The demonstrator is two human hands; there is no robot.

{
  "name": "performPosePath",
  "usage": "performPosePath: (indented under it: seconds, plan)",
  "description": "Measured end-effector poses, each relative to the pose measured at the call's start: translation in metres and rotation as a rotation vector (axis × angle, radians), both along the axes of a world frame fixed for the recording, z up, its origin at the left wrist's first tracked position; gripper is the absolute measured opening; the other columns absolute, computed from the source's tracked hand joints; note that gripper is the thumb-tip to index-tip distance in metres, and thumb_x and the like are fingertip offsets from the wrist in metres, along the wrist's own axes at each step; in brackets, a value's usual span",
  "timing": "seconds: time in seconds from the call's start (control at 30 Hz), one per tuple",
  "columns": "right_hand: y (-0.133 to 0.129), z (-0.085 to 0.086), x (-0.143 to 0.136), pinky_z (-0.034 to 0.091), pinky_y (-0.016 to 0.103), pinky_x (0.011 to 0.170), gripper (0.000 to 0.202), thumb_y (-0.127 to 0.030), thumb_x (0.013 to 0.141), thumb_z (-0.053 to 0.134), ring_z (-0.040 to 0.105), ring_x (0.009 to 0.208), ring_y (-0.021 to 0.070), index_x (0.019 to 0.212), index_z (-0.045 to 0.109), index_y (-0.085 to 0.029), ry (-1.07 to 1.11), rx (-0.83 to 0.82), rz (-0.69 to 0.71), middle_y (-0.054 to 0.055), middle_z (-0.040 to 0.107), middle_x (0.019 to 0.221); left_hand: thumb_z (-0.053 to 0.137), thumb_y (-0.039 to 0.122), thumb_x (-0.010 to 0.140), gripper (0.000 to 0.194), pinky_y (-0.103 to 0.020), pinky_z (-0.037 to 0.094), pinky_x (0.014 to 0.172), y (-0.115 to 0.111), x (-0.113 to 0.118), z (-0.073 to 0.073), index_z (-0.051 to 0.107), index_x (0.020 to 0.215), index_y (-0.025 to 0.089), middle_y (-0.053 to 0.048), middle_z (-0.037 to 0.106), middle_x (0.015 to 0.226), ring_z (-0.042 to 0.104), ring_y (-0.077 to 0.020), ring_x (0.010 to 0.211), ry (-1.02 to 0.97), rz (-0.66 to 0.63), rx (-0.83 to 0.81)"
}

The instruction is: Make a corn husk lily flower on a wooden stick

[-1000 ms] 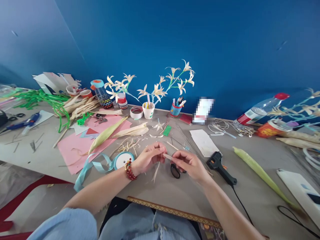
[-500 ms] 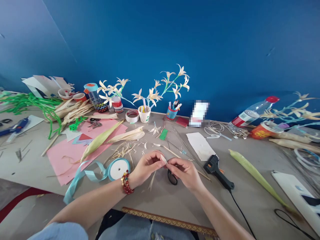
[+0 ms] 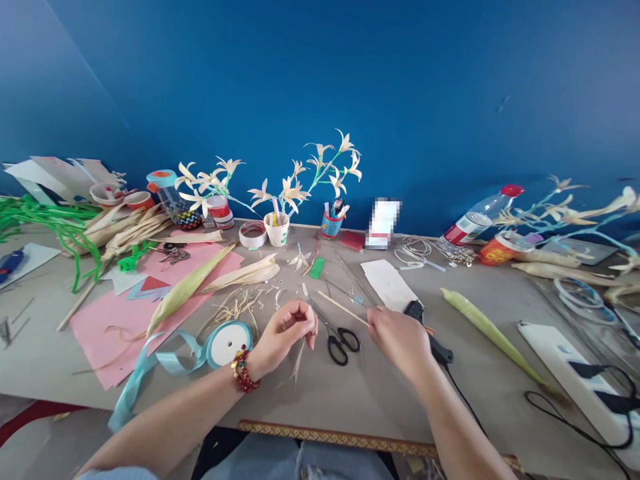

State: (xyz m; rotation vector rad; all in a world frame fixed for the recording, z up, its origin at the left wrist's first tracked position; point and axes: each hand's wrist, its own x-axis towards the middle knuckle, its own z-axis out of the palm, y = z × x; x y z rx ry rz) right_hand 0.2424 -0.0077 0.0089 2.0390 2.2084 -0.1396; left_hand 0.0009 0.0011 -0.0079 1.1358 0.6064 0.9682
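My left hand [image 3: 286,331] has its thumb and fingers pinched on a small pale husk piece [image 3: 311,320], mostly covered by the fingertips. Curled over the thin wooden stick [image 3: 342,306] is my right hand [image 3: 400,339]; its fingertips are hidden beneath it, and the stick juts out to the left along the table. Between the two hands lie black-handled scissors [image 3: 339,347]. A blue ribbon spool [image 3: 229,345] sits by my left wrist. Partly behind my right hand is a black glue gun [image 3: 441,351].
Husk flowers stand in a white cup [image 3: 277,231] along the wall. A green husk [image 3: 493,339] and a white power strip [image 3: 565,373] with cables lie at right. Pink paper [image 3: 103,340] and husk strips cover the left. A bottle [image 3: 470,227] leans at back right.
My right hand has left the husk piece and moved right onto the wooden stick, uncovering the scissors. My left hand keeps the piece. The view has shifted slightly right.
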Motion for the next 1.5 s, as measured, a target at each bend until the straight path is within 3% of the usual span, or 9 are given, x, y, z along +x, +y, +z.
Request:
performPosePath:
  seconds: [0.1, 0.27, 0.37, 0.5, 0.63, 0.87, 1.1, 1.3, 1.5]
  plan:
    - [0.002, 0.0, -0.002, 0.026, 0.027, 0.051, 0.015, -0.01, 0.081, 0.054, 0.068, 0.071, 0.0223, 0.069, 0.058, -0.018, 0.033, 0.019, -0.029, 0.008, 0.069, 0.075, 0.063, 0.035, 0.086, 0.022, -0.026, 0.043, 0.06, 0.0, -0.001, -0.001, 0.052, 0.078, 0.018, 0.001, 0.055, 0.069, 0.051, -0.0095, 0.054, 0.026, 0.021, -0.005]
    - [0.005, 0.013, 0.014, 0.033, 0.025, 0.054, 0.005, -0.021, 0.08, 0.057, 0.064, 0.071, 0.0182, 0.075, 0.057, -0.023, 0.199, 0.053, -0.026, 0.001, 0.068, 0.076, 0.061, 0.035, 0.089, 0.021, -0.023, 0.042, 0.054, -0.001, -0.001, -0.003, 0.052, 0.081, 0.018, 0.003, 0.054, 0.065, 0.05, -0.0081, 0.05, 0.052, 0.018, -0.001]
    - [0.005, 0.014, 0.017, 0.038, 0.024, 0.057, 0.006, -0.026, 0.084, 0.055, 0.059, 0.064, 0.0156, 0.079, 0.054, -0.023, 0.576, 0.067, 0.006, -0.001, 0.065, 0.074, 0.061, 0.038, 0.088, 0.025, -0.022, 0.041, 0.048, -0.002, 0.001, -0.005, 0.051, 0.079, 0.018, 0.003, 0.056, 0.067, 0.051, -0.0074, 0.046, 0.067, 0.004, -0.02]
    - [-0.001, 0.004, -0.007, 0.035, 0.022, 0.048, 0.015, -0.034, 0.091, 0.05, 0.045, 0.05, 0.01, 0.083, 0.05, -0.021, 1.145, -0.058, 0.02, -0.001, 0.062, 0.071, 0.063, 0.037, 0.088, 0.023, -0.019, 0.041, 0.047, -0.004, 0.004, -0.007, 0.054, 0.082, 0.016, 0.004, 0.054, 0.064, 0.05, -0.0068, 0.047, 0.124, 0.027, 0.003]
    - [-0.011, -0.006, -0.036, 0.027, 0.019, 0.041, 0.027, -0.045, 0.094, 0.05, 0.034, 0.044, 0.007, 0.083, 0.049, -0.02, 1.434, -0.245, -0.02, -0.007, 0.047, 0.058, 0.064, 0.033, 0.087, 0.021, -0.018, 0.041, 0.052, -0.004, 0.004, -0.005, 0.058, 0.083, 0.014, 0.003, 0.053, 0.065, 0.05, -0.0063, 0.053, 0.207, 0.067, 0.069]
    - [-0.017, -0.019, -0.047, 0.031, 0.021, 0.046, 0.038, -0.05, 0.095, 0.051, 0.04, 0.047, 0.0081, 0.072, 0.051, -0.019, 1.418, -0.188, 0.063, -0.006, 0.047, 0.053, 0.064, 0.03, 0.087, 0.017, -0.019, 0.044, 0.054, -0.005, 0.006, -0.003, 0.062, 0.084, 0.014, 0.001, 0.057, 0.072, 0.053, -0.008, 0.057, 0.233, 0.03, 0.129]
    - [-0.016, -0.023, -0.047, 0.023, 0.018, 0.037, 0.041, -0.056, 0.095, 0.047, 0.031, 0.039, 0.0055, 0.075, 0.049, -0.02, 1.529, -0.27, -0.007, -0.008, 0.043, 0.05, 0.064, 0.028, 0.088, 0.016, -0.02, 0.044, 0.057, -0.004, 0.005, -0.009, 0.061, 0.084, 0.013, 0.001, 0.057, 0.073, 0.055, -0.0078, 0.058, 0.18, 0.018, 0.088]
    - [-0.02, -0.024, -0.05, 0.031, 0.019, 0.039, 0.042, -0.055, 0.097, 0.043, 0.039, 0.041, 0.0069, 0.085, 0.058, -0.018, 1.35, -0.29, 0.063, -0.005, 0.049, 0.058, 0.063, 0.032, 0.089, 0.019, -0.02, 0.044, 0.056, -0.005, 0.004, -0.005, 0.062, 0.083, 0.013, -0.001, 0.061, 0.074, 0.055, -0.0084, 0.059, 0.229, 0.055, 0.098]
    - [-0.022, -0.021, -0.051, 0.036, 0.022, 0.048, 0.035, -0.049, 0.1, 0.038, 0.043, 0.05, 0.0099, 0.085, 0.05, -0.02, 1.297, -0.246, 0.142, -0.004, 0.047, 0.066, 0.061, 0.031, 0.09, 0.019, -0.019, 0.044, 0.057, -0.006, 0.002, -0.001, 0.062, 0.084, 0.013, -0.001, 0.061, 0.075, 0.054, -0.0085, 0.06, 0.286, 0.08, 0.153]
